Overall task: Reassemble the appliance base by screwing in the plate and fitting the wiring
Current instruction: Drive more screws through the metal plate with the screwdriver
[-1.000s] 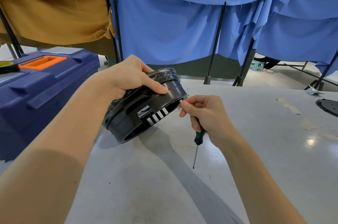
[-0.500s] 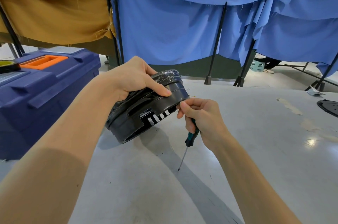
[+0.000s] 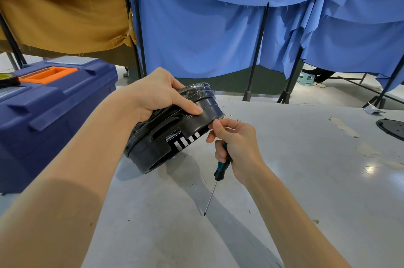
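**Desk:** So, how are the hands placed?

**Photographer:** Both forearms reach in from the bottom corners. The left hand (image 3: 153,92) is clamped over the top of the appliance base (image 3: 157,147), with its thumb stretched along the upper rim and its fingers wrapped behind. The right hand (image 3: 238,145) sits just beside the base's right edge. Its lower fingers are curled round the screwdriver (image 3: 220,169), while thumb and forefinger are pinched together against the rim. Whatever they pinch is too small to make out.

**Desk:** What changed in the last second?

**Photographer:** The right hand has dropped slightly and moved left, closer to the rim. The screwdriver's shaft, which hung nearly straight down, now slants down and to the left. The left hand's grip has barely shifted.

**Desk:** And the base itself?

**Photographer:** It is a round black plastic housing, tilted on edge, with its lower edge down at the grey table (image 3: 306,180) and its open underside facing away to the lower right. Stepped rings run around its side, and a cut-out shows a row of slots with light coming through. Glossy film or tape covers the top. It stands just right of the navy toolbox (image 3: 54,110). A black disc (image 3: 393,128) lies well apart at the table's right edge, and blue cloth (image 3: 196,38) hangs behind.
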